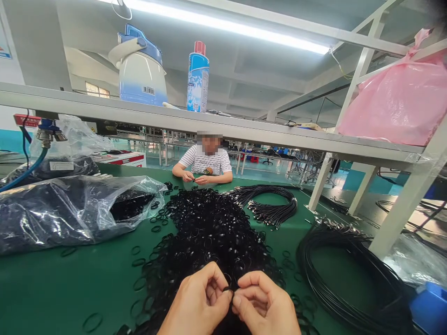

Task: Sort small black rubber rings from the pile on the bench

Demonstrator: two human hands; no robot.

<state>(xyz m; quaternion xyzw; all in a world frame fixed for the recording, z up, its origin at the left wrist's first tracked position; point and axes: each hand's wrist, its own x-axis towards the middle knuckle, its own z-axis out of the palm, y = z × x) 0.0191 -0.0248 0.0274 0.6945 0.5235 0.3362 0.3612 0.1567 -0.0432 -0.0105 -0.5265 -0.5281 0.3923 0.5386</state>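
Observed: our left hand (197, 302) and right hand (265, 304) are both closed in a pinch, fingertips meeting on one small black rubber ring (227, 289) held between them at our midline; its exact tilt cannot be read. The heaped rings (206, 232) on the green surface (63, 288) lie under and ahead of both hands, neither clearly nearer. Coiled black cords (272, 204) lie farther ahead, rightward.

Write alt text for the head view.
The left hand and right hand pinch a small black ring above a heap of black rings on a green workbench. Coiled black cords lie right; a co-worker sits opposite.
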